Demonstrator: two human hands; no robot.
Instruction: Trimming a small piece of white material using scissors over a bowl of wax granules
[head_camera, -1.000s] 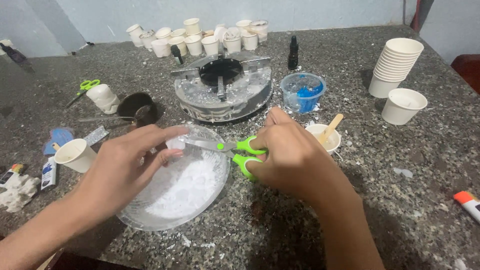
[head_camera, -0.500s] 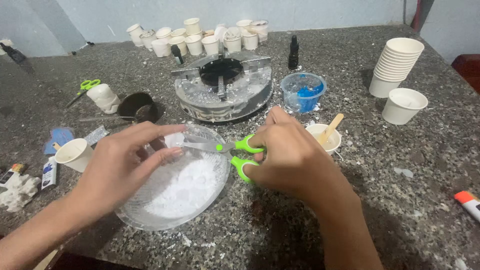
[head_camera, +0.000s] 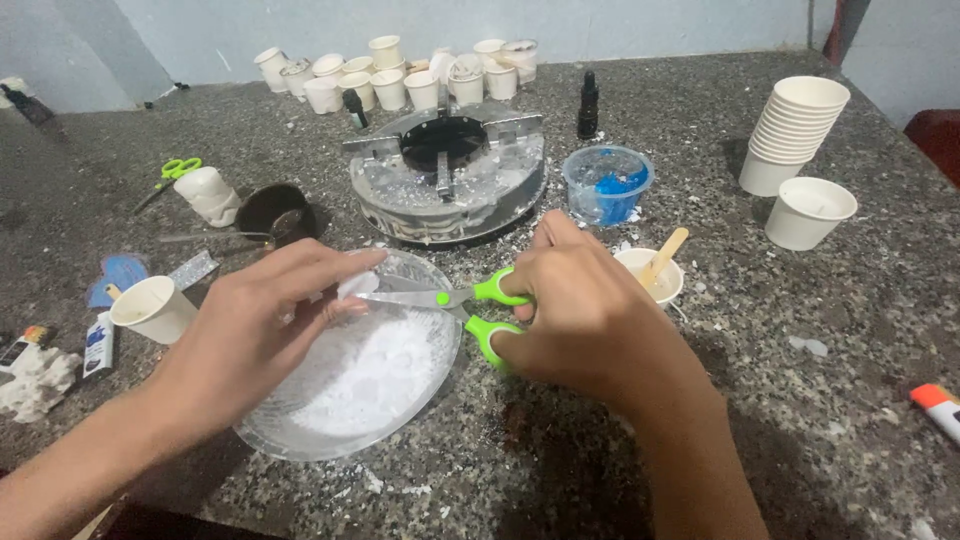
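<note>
My right hand (head_camera: 590, 320) grips green-handled scissors (head_camera: 455, 300), blades pointing left over a clear plastic bowl (head_camera: 300, 440) filled with white flakes (head_camera: 370, 375). My left hand (head_camera: 260, 330) pinches a small white piece (head_camera: 357, 285) at the tips of the blades, above the bowl. Both hands hover over the bowl near the front of the speckled stone table (head_camera: 800, 400).
A round grey metal device (head_camera: 450, 175) sits behind the bowl. Around it: a blue-filled clear cup (head_camera: 607, 185), a cup with a wooden stick (head_camera: 655, 275), stacked white cups (head_camera: 795, 130), a single cup (head_camera: 808, 212), several small cups (head_camera: 400, 75), a dark bottle (head_camera: 588, 105), second scissors (head_camera: 170, 175).
Both hands stay over the bowl; the scissors and the white piece shift only slightly.
</note>
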